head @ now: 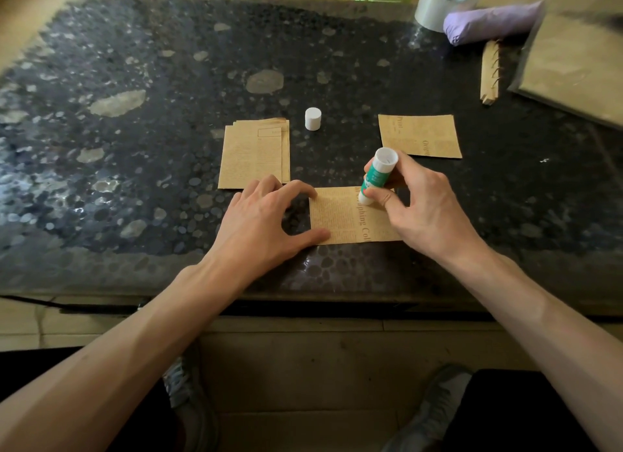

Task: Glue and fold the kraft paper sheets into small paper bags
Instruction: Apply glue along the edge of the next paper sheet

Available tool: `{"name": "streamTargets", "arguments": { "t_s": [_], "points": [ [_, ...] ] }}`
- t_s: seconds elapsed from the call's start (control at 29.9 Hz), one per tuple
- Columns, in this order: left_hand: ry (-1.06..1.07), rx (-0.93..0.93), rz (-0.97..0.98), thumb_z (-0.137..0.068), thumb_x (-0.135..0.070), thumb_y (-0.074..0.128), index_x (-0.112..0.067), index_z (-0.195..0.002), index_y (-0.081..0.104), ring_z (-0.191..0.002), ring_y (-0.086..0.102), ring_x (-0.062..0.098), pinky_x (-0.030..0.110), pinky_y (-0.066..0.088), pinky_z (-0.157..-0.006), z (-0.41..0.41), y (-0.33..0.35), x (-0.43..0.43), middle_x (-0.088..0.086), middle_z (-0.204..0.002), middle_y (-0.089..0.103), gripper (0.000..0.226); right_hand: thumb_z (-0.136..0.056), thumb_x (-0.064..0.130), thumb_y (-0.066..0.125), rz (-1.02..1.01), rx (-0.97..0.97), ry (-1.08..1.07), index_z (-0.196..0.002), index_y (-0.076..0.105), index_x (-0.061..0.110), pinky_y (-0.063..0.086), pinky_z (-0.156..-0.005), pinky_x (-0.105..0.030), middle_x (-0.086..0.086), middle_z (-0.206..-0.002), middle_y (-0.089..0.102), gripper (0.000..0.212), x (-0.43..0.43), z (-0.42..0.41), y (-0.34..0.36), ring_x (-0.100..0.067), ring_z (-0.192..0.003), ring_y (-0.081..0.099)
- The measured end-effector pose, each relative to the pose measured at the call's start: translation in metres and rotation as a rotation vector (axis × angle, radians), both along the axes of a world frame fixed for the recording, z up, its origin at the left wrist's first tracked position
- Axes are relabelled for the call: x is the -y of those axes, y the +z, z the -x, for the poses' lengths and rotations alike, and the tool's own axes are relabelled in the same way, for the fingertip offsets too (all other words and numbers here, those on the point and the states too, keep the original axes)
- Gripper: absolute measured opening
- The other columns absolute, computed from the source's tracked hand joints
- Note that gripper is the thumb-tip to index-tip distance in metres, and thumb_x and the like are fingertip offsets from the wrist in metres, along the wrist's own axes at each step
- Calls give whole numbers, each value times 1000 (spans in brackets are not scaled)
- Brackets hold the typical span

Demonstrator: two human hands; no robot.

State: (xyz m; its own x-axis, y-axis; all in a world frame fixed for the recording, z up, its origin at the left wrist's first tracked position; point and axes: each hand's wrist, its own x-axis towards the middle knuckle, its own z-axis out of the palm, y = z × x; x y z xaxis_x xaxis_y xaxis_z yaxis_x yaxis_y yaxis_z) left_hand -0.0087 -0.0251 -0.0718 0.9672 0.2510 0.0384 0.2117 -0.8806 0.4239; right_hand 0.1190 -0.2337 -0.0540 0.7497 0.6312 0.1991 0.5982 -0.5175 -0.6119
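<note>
Gluing is under way, I'd say. The right grip (414, 195) is curled round the uncapped glue stick (376, 178), tip down on the sheet (340, 218) lying at the near edge of the desk (168, 80). The left grip (266, 215), spread and holding nothing, pins the sheet's left edge with thumb and fingertip. Beyond the sheet stand the cap (313, 118), a stack (253, 158) to its left and a folded piece (419, 136) to its right. Next comes a steady stroke along the edge, then folding over.
</note>
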Motion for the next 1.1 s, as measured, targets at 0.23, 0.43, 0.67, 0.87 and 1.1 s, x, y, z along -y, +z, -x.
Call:
{"name": "streamTargets", "arguments": {
  "t_s": [0.23,0.43,0.67,0.87,1.1],
  "points": [
    [-5,-2,0,-74,-80,61,-49,-128,51,-105,42,6,28,32,-90,-1,0,0,-14,-106,48,63,-96,31,74,5,22,-21,-121,61,13,48,-88,-21,8,-111,64,33,6,-1,3,-8,-103,61],
    [-9,4,6,-74,-79,63,-49,-128,51,-104,41,6,28,32,-92,0,0,-1,-14,-106,47,62,-96,22,74,16,25,-36,-123,62,12,51,-85,-22,10,-108,62,31,13,-2,2,-7,-100,59],
    [-9,-2,2,-75,-79,61,-49,-130,51,-105,41,6,28,33,-92,0,0,0,-13,-107,47,63,-96,17,73,49,19,-73,-123,62,12,40,-81,-3,10,-110,62,30,23,-5,3,-5,-103,57],
    [-4,-4,4,-74,-79,61,-48,-130,51,-106,41,6,30,34,-93,0,0,-1,-14,-108,47,64,-96,17,72,66,37,-89,-125,61,11,41,-84,-12,8,-112,60,31,27,-8,3,-6,-105,56],
    [-11,-4,12,-73,-80,59,-48,-130,51,-105,40,6,30,33,-92,0,0,-1,-14,-108,46,65,-99,22,69,-97,13,-161,-127,60,11,45,-88,-5,1,-116,66,31,36,-15,8,-7,-106,62]
  ]
}}
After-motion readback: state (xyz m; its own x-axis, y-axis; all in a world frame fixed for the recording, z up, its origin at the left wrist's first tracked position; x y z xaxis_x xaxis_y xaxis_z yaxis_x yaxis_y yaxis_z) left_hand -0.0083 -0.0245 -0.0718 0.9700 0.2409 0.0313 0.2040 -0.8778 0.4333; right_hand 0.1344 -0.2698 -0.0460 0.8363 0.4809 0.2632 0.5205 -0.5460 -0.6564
